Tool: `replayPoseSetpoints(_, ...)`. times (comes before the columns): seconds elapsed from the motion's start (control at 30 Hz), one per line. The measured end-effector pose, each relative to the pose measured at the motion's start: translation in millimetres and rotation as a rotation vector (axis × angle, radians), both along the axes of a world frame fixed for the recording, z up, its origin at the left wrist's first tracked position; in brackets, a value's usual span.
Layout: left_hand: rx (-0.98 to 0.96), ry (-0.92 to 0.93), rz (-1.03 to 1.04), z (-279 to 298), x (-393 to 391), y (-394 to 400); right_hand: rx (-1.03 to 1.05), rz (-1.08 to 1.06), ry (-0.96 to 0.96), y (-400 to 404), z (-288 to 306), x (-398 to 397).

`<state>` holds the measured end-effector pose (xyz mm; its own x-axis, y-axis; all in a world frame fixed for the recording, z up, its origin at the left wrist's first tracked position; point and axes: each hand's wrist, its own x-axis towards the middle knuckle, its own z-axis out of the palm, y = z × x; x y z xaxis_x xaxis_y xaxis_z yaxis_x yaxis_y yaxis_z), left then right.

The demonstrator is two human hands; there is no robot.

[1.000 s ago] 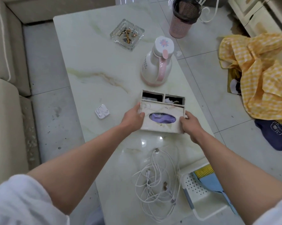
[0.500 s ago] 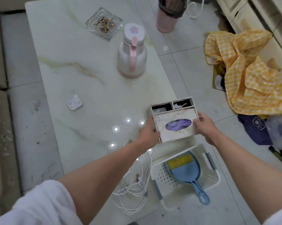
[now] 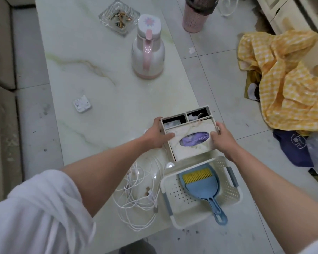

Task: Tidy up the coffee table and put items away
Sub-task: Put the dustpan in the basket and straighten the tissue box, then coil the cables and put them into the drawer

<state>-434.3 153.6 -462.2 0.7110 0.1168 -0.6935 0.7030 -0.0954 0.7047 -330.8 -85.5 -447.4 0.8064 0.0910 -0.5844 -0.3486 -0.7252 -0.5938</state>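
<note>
Head camera looks down on a long marble coffee table (image 3: 92,74) with pale green veining, set on a grey tiled floor. On the floor to the right lies a crumpled yellow checked cloth (image 3: 286,85), with a dark blue garment (image 3: 293,145) just below it. A white perforated basket (image 3: 229,197) sits at the table's near right corner, partly overhanging the edge, and a blue dustpan (image 3: 204,187) with yellow bristles lies inside it. Above the basket's far rim, a marble-patterned tissue box organiser (image 3: 189,129) is held tilted between both hands; purple packaging shows through its oval slot, and two small compartments run along its far side. The left hand (image 3: 154,136) grips the organiser's left side with the thumb on top, and the right hand (image 3: 222,138) grips its right side the same way. Whether the box touches the basket or the table cannot be told. A white and pink thermos jug (image 3: 148,50) stands upright farther back on the table. Left of the basket, a loose tangle of white cables (image 3: 138,195) spreads over the near end of the table. A pink mesh bin (image 3: 195,15) stands on the floor beyond the table. A glass ashtray (image 3: 119,17) with butts sits behind the jug. A small white earbud case (image 3: 82,105) lies alone toward the table's left edge.
</note>
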Motion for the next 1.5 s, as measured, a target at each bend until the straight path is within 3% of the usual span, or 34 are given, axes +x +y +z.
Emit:
replayPoseSetpoints(0.13, 0.027, 0.027, -0.07, 0.8, -14.6, 9.8, -0.053, 0.1, 0.022, 0.4, -0.7, -10.3)
replayPoseSetpoints(0.3, 0.208, 0.064, -0.263, 19.8, -14.7, 46.6, -0.115, 0.111, 0.033, 2.8, 10.0, -12.4)
replayPoseSetpoints(0.4, 0.325, 0.067, -0.226, 36.1, -29.5, 77.0, -0.118, 0.071, -0.169, 27.2, 32.3, -22.1)
replayPoseSetpoints(0.53, 0.293, 0.129, -0.168, 57.2, -62.4, 105.6, -0.036, 0.201, -0.347, 77.5, 61.0, -46.0)
replayPoseSetpoints(0.73, 0.299, 0.107, -0.148, 98.9, -81.4, 173.1, 0.064, 0.37, -0.183, 158.6, 88.8, -74.5)
replayPoseSetpoints(1.0, 0.346, 0.078, -0.289, 81.6, -101.3, 266.4, -0.056, 0.301, -0.019, 245.8, 69.7, -108.7)
replayPoseSetpoints(1.23, 0.332, 0.016, -0.413, 61.4, -106.9, 374.8, -0.16, 0.11, 0.082, 330.3, 38.3, -138.6)
replayPoseSetpoints(1.5, 0.535, -0.02, -0.619, 73.6, -55.8, 416.5, -0.328, 0.036, 0.087, 326.5, 50.5, -165.0)
